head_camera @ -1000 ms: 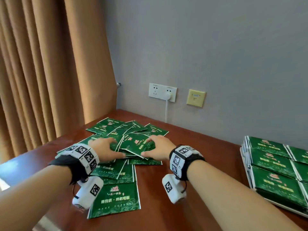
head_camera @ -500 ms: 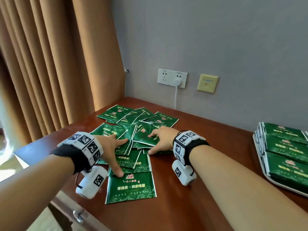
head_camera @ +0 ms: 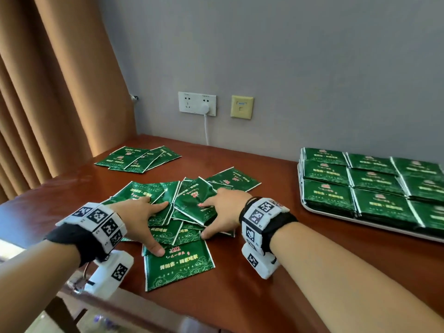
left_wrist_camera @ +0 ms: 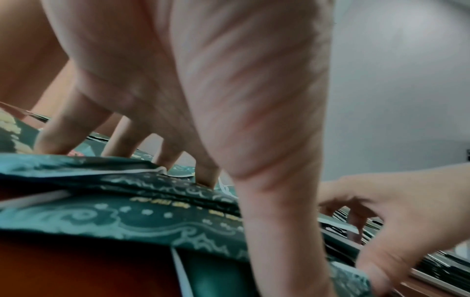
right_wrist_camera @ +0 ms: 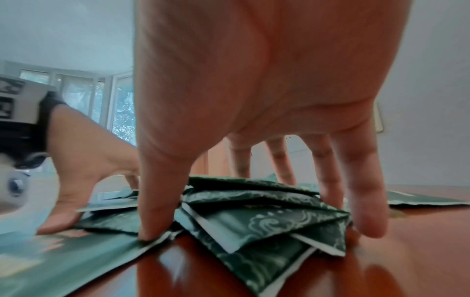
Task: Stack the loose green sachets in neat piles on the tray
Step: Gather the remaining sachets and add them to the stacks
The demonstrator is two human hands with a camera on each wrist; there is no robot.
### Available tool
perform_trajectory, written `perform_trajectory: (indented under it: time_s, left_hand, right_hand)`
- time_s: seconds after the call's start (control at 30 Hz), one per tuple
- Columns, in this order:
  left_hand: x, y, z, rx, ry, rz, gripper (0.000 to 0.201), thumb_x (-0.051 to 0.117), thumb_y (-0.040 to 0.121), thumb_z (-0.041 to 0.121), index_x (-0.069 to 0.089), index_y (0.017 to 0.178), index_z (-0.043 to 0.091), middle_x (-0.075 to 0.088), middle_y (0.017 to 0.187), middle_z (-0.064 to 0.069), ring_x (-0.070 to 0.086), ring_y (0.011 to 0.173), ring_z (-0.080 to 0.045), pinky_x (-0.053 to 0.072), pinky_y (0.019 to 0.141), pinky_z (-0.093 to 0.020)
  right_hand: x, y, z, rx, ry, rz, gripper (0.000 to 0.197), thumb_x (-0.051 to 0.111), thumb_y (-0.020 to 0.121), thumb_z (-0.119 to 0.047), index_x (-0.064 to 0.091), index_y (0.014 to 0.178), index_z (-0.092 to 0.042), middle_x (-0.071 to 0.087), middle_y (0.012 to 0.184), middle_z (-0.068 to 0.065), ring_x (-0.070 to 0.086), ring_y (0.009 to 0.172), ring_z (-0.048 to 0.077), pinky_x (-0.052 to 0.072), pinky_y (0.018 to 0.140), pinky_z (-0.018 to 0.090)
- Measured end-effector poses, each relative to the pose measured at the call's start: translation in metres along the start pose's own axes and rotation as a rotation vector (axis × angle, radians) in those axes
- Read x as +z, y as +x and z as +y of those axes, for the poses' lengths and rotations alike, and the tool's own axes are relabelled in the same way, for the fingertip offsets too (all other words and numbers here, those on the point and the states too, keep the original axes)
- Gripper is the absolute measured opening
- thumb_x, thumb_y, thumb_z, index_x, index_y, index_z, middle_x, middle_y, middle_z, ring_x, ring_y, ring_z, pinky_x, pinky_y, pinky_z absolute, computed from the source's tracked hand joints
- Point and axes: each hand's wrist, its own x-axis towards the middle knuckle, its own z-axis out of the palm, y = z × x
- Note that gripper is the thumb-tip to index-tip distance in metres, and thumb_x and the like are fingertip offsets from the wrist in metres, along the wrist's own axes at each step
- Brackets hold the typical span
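Head view: our left hand (head_camera: pixel 141 218) and right hand (head_camera: pixel 224 212) press spread fingers on the sachets (head_camera: pixel 189 203). We should rake them square before lifting to the tray (head_camera: pixel 310 207).

The sachets (head_camera: pixel 192 203) under the spread fingers (head_camera: pixel 158 206) are dark green with white edges, pale scroll patterns, gold lettering and a small red mark. The one by the left thumb tip (head_camera: pixel 179 266) shows the same print. Sachets stacked on the pale tray (head_camera: pixel 360 221) match them. The table (head_camera: pixel 300 272) is glossy reddish brown. Both wristbands (head_camera: pixel 259 213) are white with black square codes over black straps. The curtain (head_camera: pixel 48 92) is tan, the wall (head_camera: pixel 288 56) grey.
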Motion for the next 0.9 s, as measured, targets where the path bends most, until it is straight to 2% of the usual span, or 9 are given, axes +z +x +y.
perform_trajectory:
  time_s: [0.17, 0.23, 0.4, 0.5, 0.63, 0.73, 0.83, 0.9]
  left_hand:
    - [0.0, -0.009, 0.033, 0.056, 0.042, 0.01, 0.153, 0.066, 0.024, 0.09, -0.002, 0.155, 0.048, 0.015, 0.163, 0.001, 0.033, 0.145, -0.025, 0.036, 0.115, -0.041]
    - [-0.001, -0.011, 0.044, 0.083, 0.048, 0.015, 0.153, 0.067, 0.023, 0.087, -0.001, 0.154, 0.049, 0.015, 0.163, 0.001, 0.033, 0.145, -0.025, 0.036, 0.115, -0.042]
    - [-0.003, -0.011, 0.063, 0.145, 0.062, 0.017, 0.152, 0.069, 0.021, 0.083, -0.001, 0.152, 0.054, 0.001, 0.167, 0.002, 0.024, 0.15, -0.026, 0.028, 0.12, -0.044]
    - [-0.005, -0.01, 0.069, 0.157, 0.08, 0.004, 0.154, 0.069, 0.017, 0.082, -0.001, 0.151, 0.056, -0.001, 0.167, 0.004, 0.022, 0.151, -0.026, 0.028, 0.12, -0.045]
    - [-0.005, -0.009, 0.074, 0.163, 0.122, 0.006, 0.147, 0.067, 0.022, 0.081, -0.004, 0.149, 0.06, -0.004, 0.167, 0.009, 0.013, 0.152, -0.026, 0.026, 0.12, -0.048]
    - [-0.004, -0.006, 0.081, 0.174, 0.121, 0.003, 0.143, 0.07, 0.024, 0.082, -0.009, 0.143, 0.067, -0.007, 0.166, 0.013, 0.006, 0.153, -0.026, 0.025, 0.12, -0.051]
    - [-0.006, -0.003, 0.092, 0.198, 0.117, -0.001, 0.139, 0.078, 0.033, 0.079, -0.01, 0.141, 0.069, -0.009, 0.165, 0.015, 0.001, 0.153, -0.027, 0.022, 0.12, -0.054]
    - [-0.008, -0.002, 0.101, 0.213, 0.117, -0.019, 0.139, 0.071, 0.024, 0.081, -0.015, 0.133, 0.071, -0.01, 0.165, 0.014, -0.001, 0.154, -0.028, 0.02, 0.121, -0.056]
  right_hand:
    - [0.016, -0.051, 0.006, 0.045, -0.085, -0.013, 0.103, 0.059, 0.071, -0.086, 0.023, 0.157, -0.041, 0.024, 0.161, 0.01, 0.051, 0.131, 0.033, 0.05, 0.093, 0.041]
    - [0.02, -0.071, 0.009, 0.059, -0.083, -0.019, 0.104, 0.059, 0.072, -0.085, 0.02, 0.158, -0.042, 0.022, 0.162, 0.01, 0.05, 0.132, 0.034, 0.05, 0.095, 0.042]
    - [0.027, -0.106, 0.006, 0.049, -0.069, -0.034, 0.107, 0.058, 0.072, -0.086, 0.027, 0.157, -0.031, 0.04, 0.142, 0.011, 0.055, 0.119, 0.034, 0.053, 0.09, 0.044]
    - [0.028, -0.116, 0.002, 0.023, -0.009, -0.04, 0.105, 0.057, 0.073, -0.086, 0.031, 0.156, -0.027, 0.044, 0.128, 0.009, 0.056, 0.111, 0.032, 0.053, 0.09, 0.045]
    - [0.033, -0.122, 0.005, 0.007, 0.03, -0.04, 0.098, 0.06, 0.078, -0.079, 0.034, 0.155, -0.024, 0.042, 0.127, 0.01, 0.055, 0.111, 0.033, 0.052, 0.09, 0.045]
    - [0.033, -0.123, 0.027, -0.029, 0.183, -0.052, 0.097, 0.064, 0.079, -0.075, 0.028, 0.157, -0.03, 0.043, 0.134, 0.007, 0.051, 0.12, 0.028, 0.049, 0.098, 0.045]
    - [0.028, -0.118, 0.061, -0.004, 0.375, 0.091, 0.091, 0.064, 0.08, -0.073, 0.032, 0.154, -0.032, 0.045, 0.143, 0.003, 0.048, 0.127, 0.02, 0.045, 0.106, 0.042]
    - [0.028, -0.111, 0.085, 0.077, 0.375, 0.193, 0.088, 0.062, 0.081, -0.073, 0.033, 0.152, -0.03, 0.044, 0.146, 0.001, 0.045, 0.131, 0.019, 0.043, 0.109, 0.044]
